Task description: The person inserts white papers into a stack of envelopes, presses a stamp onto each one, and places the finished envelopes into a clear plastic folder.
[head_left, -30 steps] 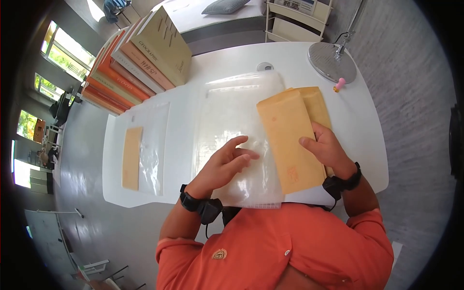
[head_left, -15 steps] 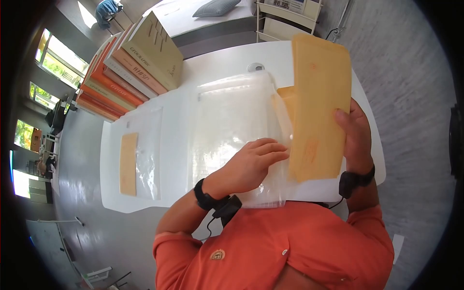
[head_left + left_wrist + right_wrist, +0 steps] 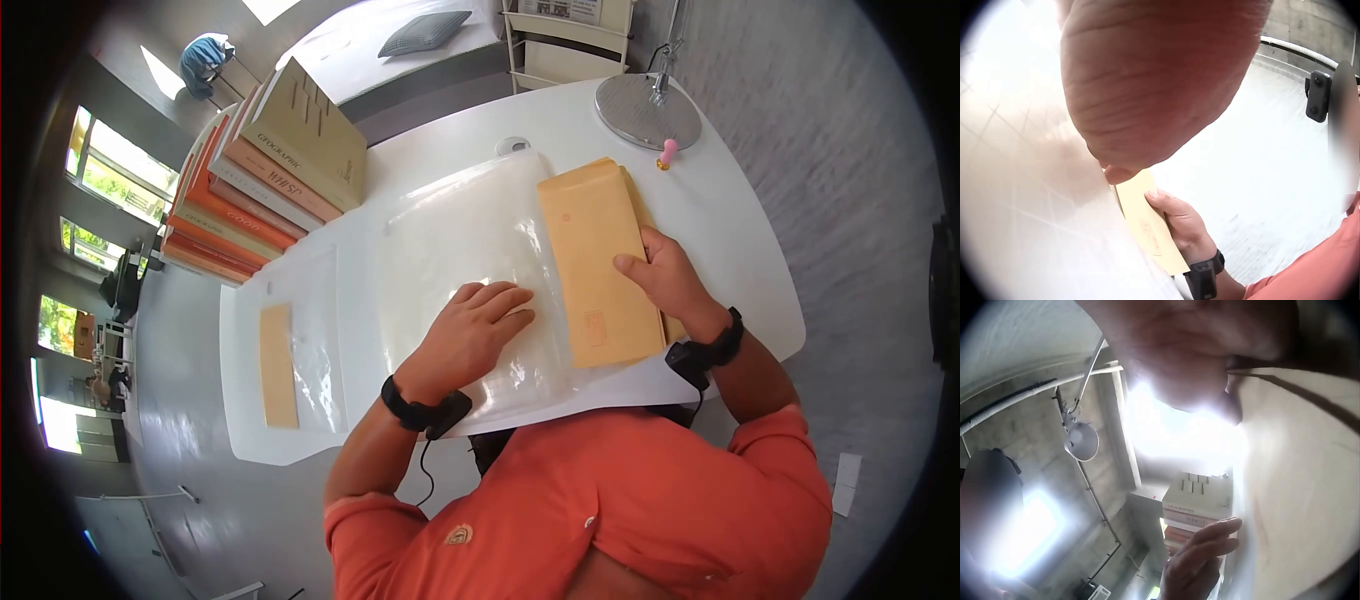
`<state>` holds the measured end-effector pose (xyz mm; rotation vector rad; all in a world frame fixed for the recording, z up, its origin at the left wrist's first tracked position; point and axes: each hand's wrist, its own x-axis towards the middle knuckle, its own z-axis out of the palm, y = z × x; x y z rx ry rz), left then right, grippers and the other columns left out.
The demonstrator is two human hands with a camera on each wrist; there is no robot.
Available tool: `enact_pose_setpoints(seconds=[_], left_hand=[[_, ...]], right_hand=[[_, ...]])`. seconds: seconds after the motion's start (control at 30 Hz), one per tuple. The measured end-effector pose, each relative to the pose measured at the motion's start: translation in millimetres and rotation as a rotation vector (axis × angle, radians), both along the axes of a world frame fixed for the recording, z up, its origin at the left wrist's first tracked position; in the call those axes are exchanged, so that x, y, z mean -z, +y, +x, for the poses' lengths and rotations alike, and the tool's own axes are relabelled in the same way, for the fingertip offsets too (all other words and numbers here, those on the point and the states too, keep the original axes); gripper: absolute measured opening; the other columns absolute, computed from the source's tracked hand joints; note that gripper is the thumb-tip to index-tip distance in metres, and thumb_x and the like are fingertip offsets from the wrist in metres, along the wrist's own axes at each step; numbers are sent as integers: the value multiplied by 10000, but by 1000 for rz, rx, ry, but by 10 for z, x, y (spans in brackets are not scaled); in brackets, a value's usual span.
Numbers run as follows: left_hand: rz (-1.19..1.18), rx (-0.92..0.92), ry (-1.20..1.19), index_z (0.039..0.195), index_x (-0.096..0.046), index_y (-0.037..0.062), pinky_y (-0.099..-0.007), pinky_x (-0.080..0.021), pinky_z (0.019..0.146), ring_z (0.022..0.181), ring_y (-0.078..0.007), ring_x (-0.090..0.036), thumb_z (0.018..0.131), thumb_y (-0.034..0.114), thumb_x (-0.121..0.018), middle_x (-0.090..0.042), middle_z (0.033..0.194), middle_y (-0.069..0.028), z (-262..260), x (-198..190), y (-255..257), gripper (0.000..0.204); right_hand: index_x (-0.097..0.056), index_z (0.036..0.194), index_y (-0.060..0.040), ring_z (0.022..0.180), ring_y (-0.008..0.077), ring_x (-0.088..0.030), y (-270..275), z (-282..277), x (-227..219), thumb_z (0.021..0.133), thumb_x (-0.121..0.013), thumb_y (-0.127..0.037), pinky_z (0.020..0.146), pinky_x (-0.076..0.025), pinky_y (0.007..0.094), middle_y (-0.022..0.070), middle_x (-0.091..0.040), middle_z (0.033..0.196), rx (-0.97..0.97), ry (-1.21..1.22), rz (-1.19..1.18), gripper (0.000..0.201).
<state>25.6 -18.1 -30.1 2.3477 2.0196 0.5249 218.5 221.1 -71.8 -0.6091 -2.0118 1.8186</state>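
In the head view my right hand [image 3: 678, 282] grips several tan envelopes [image 3: 598, 262] at their right edge, thumb on top. They overlap the right side of a stack of clear plastic sleeves [image 3: 455, 235]. My left hand [image 3: 468, 338] rests on those sleeves, palm down with relaxed fingers, left of the envelopes. In the left wrist view my left palm [image 3: 1160, 81] is close up, with an envelope [image 3: 1147, 222] and my right hand [image 3: 1186, 228] beyond. The right wrist view shows the envelope surface [image 3: 1297, 462] beside my right hand [image 3: 1197, 350]; my left hand [image 3: 1197, 559] is below.
Another clear sleeve [image 3: 322, 340] lies at the table's left with a tan envelope [image 3: 278, 365] at its left side. Upright books [image 3: 305, 130] stand at the back left. A lamp base [image 3: 648, 110] and a small pink object [image 3: 669, 152] are at the back right.
The envelopes rose in my right hand half a second ago and are now lowered toward the table. My left hand has moved left from beside them onto the middle of the sleeves.
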Motion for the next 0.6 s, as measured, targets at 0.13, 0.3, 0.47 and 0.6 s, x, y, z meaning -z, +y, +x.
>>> enact_pose_setpoints(seconds=[0.13, 0.3, 0.47, 0.6], left_hand=[[-22, -35, -23, 1012, -691, 61, -385, -460, 985, 1187, -259, -589, 757, -20, -616, -647, 1210, -67, -21, 27, -100, 278], [17, -18, 20, 871, -637, 61, -400, -444, 1026, 1158, -255, -598, 740, -30, -603, -647, 1072, -55, -42, 36, -129, 163], [25, -15, 100, 852, -638, 74, -443, -416, 1083, 1074, -248, -603, 729, -36, -596, -637, 956, -47, -57, -64, -151, 171], [115, -31, 117, 843, -651, 80, -468, -405, 1094, 973, -245, -579, 731, -23, -622, -592, 880, -40, 12, -149, -117, 155]], right_hand=[[-613, 1179, 43, 932, 139, -653, -29, 8, -2, 946, -633, -119, 828, -536, 309, 100, -699, 1034, 13, -14, 113, 285], [-609, 1161, 52, 920, 174, -671, -50, -7, 50, 926, -648, -134, 822, -540, 328, 145, -701, 1019, 25, -3, 167, 303], [-623, 1145, 55, 899, 189, -679, -56, -4, -77, 914, -651, -127, 811, -542, 341, 143, -706, 990, -34, -59, 120, 296], [-629, 1144, 60, 863, 162, -665, -56, -67, -401, 901, -668, -144, 775, -538, 334, 135, -699, 933, -72, -85, 246, 320]])
